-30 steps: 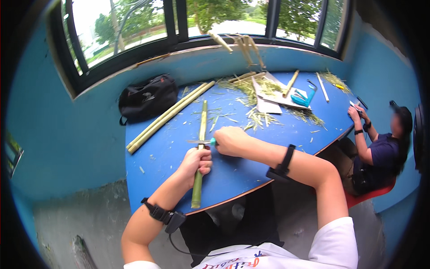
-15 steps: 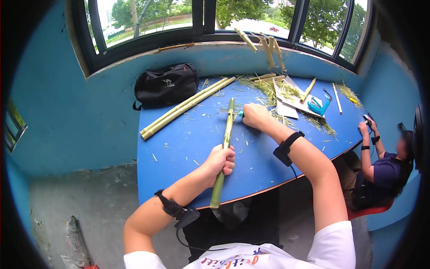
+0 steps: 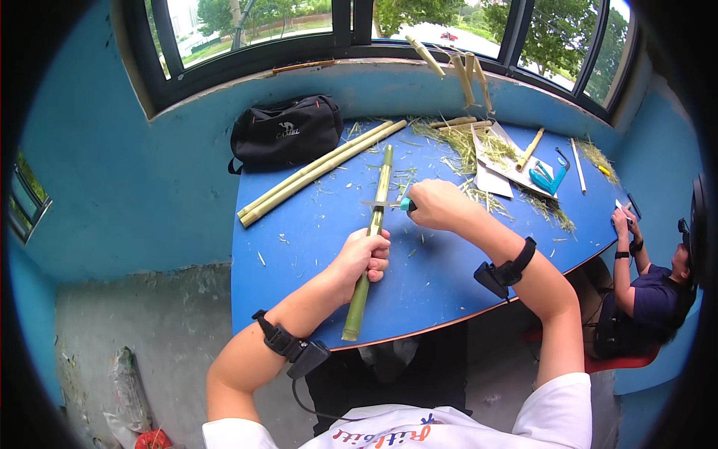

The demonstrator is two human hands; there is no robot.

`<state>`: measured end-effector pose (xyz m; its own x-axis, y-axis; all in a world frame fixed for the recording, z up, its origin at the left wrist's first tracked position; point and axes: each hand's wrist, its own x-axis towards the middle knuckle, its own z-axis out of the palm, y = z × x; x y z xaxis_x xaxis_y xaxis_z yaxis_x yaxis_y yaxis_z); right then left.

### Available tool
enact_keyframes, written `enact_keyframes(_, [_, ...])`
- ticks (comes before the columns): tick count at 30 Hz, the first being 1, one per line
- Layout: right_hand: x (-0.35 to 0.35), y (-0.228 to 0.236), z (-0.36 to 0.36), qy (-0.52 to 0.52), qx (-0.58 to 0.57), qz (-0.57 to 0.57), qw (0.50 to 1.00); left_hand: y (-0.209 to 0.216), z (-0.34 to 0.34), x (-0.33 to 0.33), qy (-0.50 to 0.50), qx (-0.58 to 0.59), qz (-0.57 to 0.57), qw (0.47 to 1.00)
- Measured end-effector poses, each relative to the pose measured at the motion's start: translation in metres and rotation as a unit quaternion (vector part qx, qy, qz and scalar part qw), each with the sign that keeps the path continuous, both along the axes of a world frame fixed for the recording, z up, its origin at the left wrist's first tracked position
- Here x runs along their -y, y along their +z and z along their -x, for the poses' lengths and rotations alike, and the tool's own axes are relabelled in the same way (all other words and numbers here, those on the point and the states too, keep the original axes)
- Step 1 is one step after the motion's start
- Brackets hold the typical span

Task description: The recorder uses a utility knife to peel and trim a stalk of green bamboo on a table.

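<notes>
Head view, nearest first: the green lower end of a bamboo stick points toward the person near the front edge of the blue table; whether it rests on the top or is raised, I cannot tell. Farther up, the left hand is wrapped in a fist around the stick. Just beyond that fist, a knife blade lies across the stick, its teal handle gripped in the closed right hand.

The main danger, I judge, is the blade skidding toward the left fingers, since they sit on the near side with nothing between. A smooth, round stem could also twist in a one-handed hold, turning the edge aside; too steep an angle could dig in and split the wall.

Farther off, two pale poles lie side by side near a black bag; knocked, they might roll. Shavings heap at the back, likely slippery under anything set there.
</notes>
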<state>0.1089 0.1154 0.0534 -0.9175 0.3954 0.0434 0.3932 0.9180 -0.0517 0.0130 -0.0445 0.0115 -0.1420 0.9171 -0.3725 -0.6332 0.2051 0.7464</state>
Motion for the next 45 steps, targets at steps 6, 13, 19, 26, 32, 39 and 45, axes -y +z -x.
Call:
enact_keyframes(6, [0.010, -0.003, -0.003, 0.055, 0.009, 0.014, 0.998, -0.001, 0.003, 0.001, 0.022, 0.023, -0.008, 0.999])
enact_keyframes(13, [0.015, -0.004, -0.004, 0.018, 0.015, 0.052, 0.998, 0.010, -0.003, 0.006, 0.018, 0.028, 0.003, 0.999])
enact_keyframes(19, [-0.013, -0.009, 0.004, -0.026, -0.020, -0.015, 0.999, 0.013, -0.009, 0.003, 0.026, -0.005, 0.004, 1.000])
enact_keyframes(26, [-0.052, -0.013, 0.027, -0.071, -0.046, -0.077, 0.993, 0.013, -0.009, 0.001, 0.005, -0.012, 0.016, 1.000])
enact_keyframes(32, [-0.067, -0.011, 0.044, -0.089, -0.048, -0.045, 0.994, 0.018, 0.002, 0.002, 0.014, 0.021, 0.012, 1.000])
enact_keyframes(39, [-0.083, 0.008, 0.029, -0.085, 0.052, 0.380, 0.919, 0.023, 0.004, 0.007, -0.004, -0.006, -0.011, 1.000])
enact_keyframes(45, [-0.057, 0.024, -0.002, -0.044, -0.036, 0.266, 0.962, 0.027, 0.005, 0.018, -0.042, -0.006, 0.019, 0.999])
